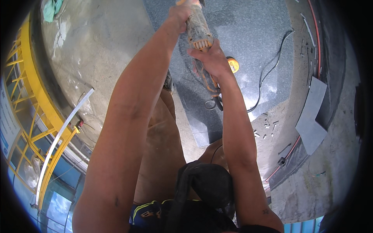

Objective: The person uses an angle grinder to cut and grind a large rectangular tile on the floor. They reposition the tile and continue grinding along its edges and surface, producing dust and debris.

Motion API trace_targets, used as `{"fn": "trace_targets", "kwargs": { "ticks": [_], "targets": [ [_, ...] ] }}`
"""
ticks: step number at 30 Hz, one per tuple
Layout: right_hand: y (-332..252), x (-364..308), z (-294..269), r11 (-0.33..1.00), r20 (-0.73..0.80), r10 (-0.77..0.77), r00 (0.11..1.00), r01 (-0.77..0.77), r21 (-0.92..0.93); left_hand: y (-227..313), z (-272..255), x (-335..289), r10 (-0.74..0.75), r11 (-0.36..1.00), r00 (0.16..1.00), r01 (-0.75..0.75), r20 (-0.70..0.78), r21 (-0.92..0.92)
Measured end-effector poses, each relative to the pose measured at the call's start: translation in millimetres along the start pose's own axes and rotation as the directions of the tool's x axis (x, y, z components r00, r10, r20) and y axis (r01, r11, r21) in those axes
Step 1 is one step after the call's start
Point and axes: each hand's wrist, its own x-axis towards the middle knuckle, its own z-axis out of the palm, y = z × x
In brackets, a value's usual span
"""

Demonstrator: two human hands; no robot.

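Note:
Both my hands are on a dusty grey and orange angle grinder [199, 29] at the top of the view. My left hand [180, 16] closes round its front part, and the tool's far end is cut off by the picture's edge. Around the rear handle, below the orange vents, my right hand [213, 62] is wrapped. Beneath the grinder lie dark grey speckled slabs [252, 35]; whether the tool touches them I cannot tell. A round yellow and black thing, like a tape measure [233, 65], rests on the slab beside my right wrist.
A black cord [274, 68] curves over the slabs on the right. Farther right are a notched grey slab piece [312, 116], a red hose [318, 42] and small offcuts [267, 126]. Yellow metal framework [33, 77] and a long pale strip [62, 136] stand at left.

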Motion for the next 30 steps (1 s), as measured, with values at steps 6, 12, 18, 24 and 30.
{"fn": "trace_targets", "kwargs": {
  "ticks": [6, 12, 18, 24, 30],
  "targets": [
    [1, 0, -1, 1.000, 0.010, -0.004, 1.000, 0.004, 0.001, 4, 5, -5, 0.017, 0.999, 1.000, -0.017, 0.014, 0.043],
    [2, 8, 0, 0.999, 0.023, -0.005, 1.000, 0.004, 0.042, 11, 11, -6, 0.004, 0.999, 0.994, 0.001, -0.107, 0.047],
    [0, 20, 5, 0.994, 0.014, -0.051, 0.999, 0.049, 0.094, 25, 11, -3, -0.059, 0.996, 0.997, 0.062, -0.051, 0.069],
    [-8, 29, 4, 0.991, 0.039, -0.073, 0.997, 0.068, 0.117, 37, 17, -6, -0.086, 0.991, 0.995, 0.091, -0.048, 0.100],
    [-18, 39, 5, 0.989, 0.016, -0.067, 0.998, 0.064, 0.133, 40, 10, 23, -0.111, 0.987, 0.992, 0.118, -0.063, 0.113]
  ]
}}
